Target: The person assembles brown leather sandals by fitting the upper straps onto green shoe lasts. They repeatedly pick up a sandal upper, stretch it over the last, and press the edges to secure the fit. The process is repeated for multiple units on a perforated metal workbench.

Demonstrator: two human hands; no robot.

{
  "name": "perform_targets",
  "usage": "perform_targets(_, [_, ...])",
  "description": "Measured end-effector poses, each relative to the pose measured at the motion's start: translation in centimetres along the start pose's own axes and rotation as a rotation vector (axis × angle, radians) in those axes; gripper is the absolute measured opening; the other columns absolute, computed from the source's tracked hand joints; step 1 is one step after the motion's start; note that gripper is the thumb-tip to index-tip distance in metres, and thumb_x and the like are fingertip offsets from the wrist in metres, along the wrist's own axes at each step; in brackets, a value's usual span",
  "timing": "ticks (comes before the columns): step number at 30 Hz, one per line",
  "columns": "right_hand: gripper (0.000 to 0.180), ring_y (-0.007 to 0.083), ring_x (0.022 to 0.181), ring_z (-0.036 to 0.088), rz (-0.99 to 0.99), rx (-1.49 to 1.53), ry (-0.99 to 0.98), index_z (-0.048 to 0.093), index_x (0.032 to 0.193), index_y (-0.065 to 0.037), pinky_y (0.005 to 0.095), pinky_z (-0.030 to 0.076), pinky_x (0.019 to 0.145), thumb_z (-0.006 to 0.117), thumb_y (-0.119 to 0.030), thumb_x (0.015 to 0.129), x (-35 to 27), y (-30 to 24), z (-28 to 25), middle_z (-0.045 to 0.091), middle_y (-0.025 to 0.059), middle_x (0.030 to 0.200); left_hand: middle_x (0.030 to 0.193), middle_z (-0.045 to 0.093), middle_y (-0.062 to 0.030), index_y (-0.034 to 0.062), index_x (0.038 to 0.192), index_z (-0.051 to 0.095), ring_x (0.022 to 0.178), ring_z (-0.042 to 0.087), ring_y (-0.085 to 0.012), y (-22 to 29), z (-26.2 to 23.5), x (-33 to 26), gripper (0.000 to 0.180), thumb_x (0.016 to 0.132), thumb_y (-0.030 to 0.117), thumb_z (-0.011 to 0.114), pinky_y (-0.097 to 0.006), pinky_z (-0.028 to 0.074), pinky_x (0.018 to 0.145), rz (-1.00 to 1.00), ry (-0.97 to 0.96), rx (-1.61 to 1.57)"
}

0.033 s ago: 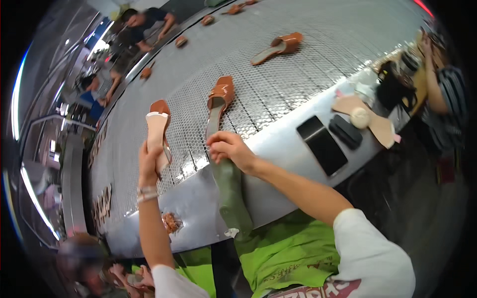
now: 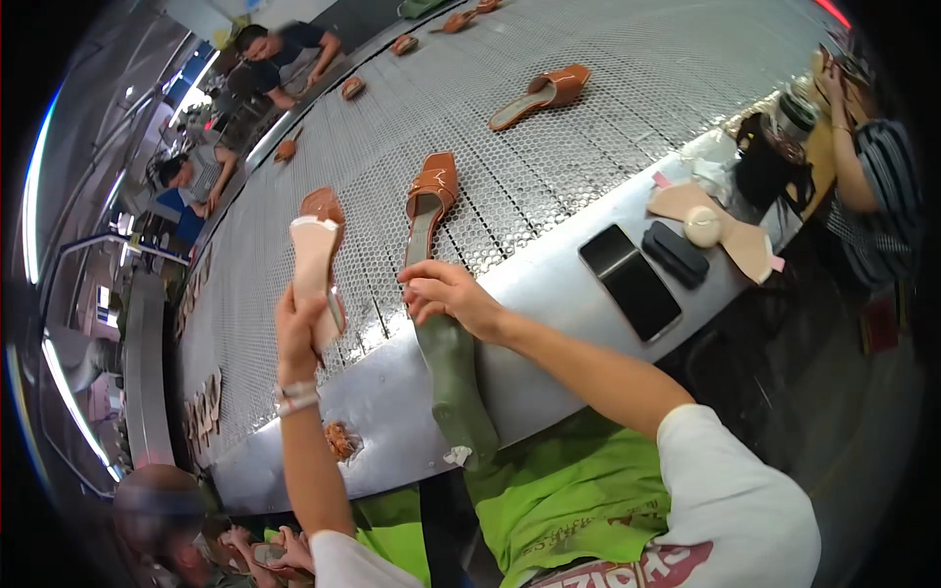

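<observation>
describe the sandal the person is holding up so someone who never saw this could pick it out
Start at the wide grey perforated conveyor belt running up the picture. Over its near metal edge, the left hand holds up a brown heeled sandal. Unlike the other brown sandals lying flat on the belt, this one is lifted, its pale sole turned to the camera.

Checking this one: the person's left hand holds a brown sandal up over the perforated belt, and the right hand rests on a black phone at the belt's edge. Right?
Not quite. The head view shows the right hand resting at the heel of a second brown sandal lying on the perforated belt; the black phone lies untouched further right. The left hand does hold a brown sandal up.
</observation>
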State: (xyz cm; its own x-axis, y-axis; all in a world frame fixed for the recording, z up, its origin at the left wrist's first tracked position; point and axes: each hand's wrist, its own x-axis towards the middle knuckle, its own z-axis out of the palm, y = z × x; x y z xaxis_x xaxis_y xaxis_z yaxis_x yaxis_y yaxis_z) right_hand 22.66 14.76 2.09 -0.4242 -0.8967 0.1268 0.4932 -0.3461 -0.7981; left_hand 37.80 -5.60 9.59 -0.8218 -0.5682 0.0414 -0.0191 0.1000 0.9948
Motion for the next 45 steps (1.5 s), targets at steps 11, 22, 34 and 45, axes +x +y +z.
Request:
perform_targets(11, [0.039,0.0305,0.106,0.063,-0.143,0.302,0.251,0.033,0.138,-0.003,0.0466,0.055,0.089,0.044,-0.016,0.102,-17.2,-2.2,5.4,0.053,0.0192,0.127,0.100,0.067,-0.0141,-0.0029,0.124,0.054,0.090,0.065,-0.0205,4.4,11.0,-23.3,0.035,0.089,-0.001,0.055,-0.029,0.053,0.074,0.478,0.116,0.533])
perform_targets(22, [0.065,0.0311,0.120,0.053,0.061,0.266,0.351,0.036,0.141,-0.002,0.0468,0.048,0.095,0.037,-0.050,0.097,-25.0,-0.7,3.3,0.051,0.0167,0.132,0.100,0.064,-0.0211,-0.0045,0.111,0.056,0.090,0.064,-0.0353,-2.4,15.8,-20.4,0.046,0.075,0.015,0.077,-0.041,0.050,0.077,-0.121,0.244,0.584])
perform_targets(34, [0.066,0.0256,0.106,0.061,0.320,0.335,0.415,0.048,0.131,-0.003,0.0403,0.054,0.089,0.057,-0.053,0.089,-22.4,2.6,7.4,0.058,0.0143,0.121,0.108,0.061,-0.0214,-0.0091,0.129,0.045,0.092,0.065,-0.0245,-1.6,15.3,-31.9,0.068,0.074,0.015,0.077,-0.031,0.053,0.079,0.010,-0.096,0.555])
perform_targets(45, [0.069,0.0266,0.103,0.063,0.812,0.526,0.267,0.047,0.132,0.000,0.0415,0.054,0.090,0.067,-0.040,0.080,-29.7,5.4,6.8,0.058,0.0162,0.120,0.117,0.058,-0.0187,0.0018,0.106,0.045,0.078,0.060,-0.0146,-10.0,14.9,-33.1,0.025,0.090,0.005,0.064,-0.027,0.052,0.066,-0.299,0.208,-0.411])
